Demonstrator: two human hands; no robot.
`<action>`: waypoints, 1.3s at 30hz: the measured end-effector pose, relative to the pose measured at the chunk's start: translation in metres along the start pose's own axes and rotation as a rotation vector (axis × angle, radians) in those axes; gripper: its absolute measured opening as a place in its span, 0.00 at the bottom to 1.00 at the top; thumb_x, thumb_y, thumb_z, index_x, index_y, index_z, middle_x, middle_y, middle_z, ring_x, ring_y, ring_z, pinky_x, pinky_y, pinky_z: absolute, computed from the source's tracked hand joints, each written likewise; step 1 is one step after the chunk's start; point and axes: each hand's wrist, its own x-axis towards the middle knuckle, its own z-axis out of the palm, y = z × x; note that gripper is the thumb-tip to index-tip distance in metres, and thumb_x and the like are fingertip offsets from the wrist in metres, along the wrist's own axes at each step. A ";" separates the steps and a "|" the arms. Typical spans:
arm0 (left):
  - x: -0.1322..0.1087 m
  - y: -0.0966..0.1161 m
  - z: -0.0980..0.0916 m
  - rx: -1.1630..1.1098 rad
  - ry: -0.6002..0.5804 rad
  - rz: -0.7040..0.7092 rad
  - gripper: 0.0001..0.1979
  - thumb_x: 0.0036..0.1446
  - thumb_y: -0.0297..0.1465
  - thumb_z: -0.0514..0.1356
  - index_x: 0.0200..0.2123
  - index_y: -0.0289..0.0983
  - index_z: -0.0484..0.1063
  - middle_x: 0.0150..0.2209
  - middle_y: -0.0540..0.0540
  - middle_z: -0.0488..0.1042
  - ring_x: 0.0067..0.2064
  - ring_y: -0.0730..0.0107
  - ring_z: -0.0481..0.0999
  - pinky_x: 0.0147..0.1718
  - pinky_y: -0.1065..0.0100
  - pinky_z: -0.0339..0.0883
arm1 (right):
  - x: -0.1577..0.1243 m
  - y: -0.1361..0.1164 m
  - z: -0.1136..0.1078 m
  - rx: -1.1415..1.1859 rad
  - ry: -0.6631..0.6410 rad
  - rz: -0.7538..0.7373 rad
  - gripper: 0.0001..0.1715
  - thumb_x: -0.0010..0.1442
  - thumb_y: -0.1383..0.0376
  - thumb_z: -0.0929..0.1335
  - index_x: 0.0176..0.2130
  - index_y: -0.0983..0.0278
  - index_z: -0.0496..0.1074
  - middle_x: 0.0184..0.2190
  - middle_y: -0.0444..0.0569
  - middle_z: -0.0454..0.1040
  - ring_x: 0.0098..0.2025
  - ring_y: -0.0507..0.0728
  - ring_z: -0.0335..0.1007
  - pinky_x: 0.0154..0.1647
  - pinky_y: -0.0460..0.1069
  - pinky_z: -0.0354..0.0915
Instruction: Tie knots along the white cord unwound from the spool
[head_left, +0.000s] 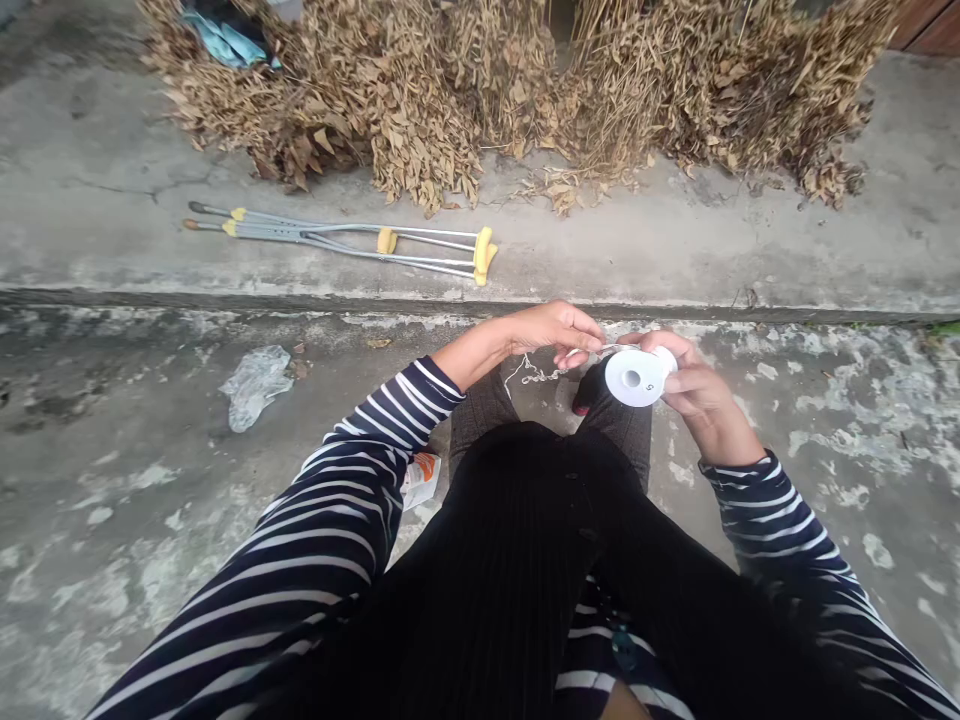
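Observation:
In my right hand (694, 385) is a white spool (621, 384), its round flange turned toward me and my fingers closed around its far end. A thin white string (534, 374) runs from the spool to my left hand (556, 330), which pinches it between closed fingers. Loose, tangled loops of the string hang below the left hand, above my legs. Both hands are held apart at about the same height, with the spool between them.
A pair of grey crutches (337, 238) with yellow pads lies on the raised concrete ledge (675, 250). Dry brown plants (420, 110) are heaped behind. A crumpled clear plastic bag (257, 385) lies at left; a white-and-orange packet (421, 478) shows beside my left sleeve.

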 end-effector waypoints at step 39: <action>-0.034 0.022 -0.013 0.280 0.216 0.079 0.15 0.60 0.40 0.67 0.31 0.32 0.78 0.27 0.46 0.79 0.27 0.76 0.77 0.30 0.73 0.70 | 0.017 -0.001 0.023 -0.131 -0.129 -0.238 0.21 0.40 0.60 0.84 0.36 0.56 0.83 0.46 0.45 0.80 0.45 0.58 0.75 0.47 0.53 0.68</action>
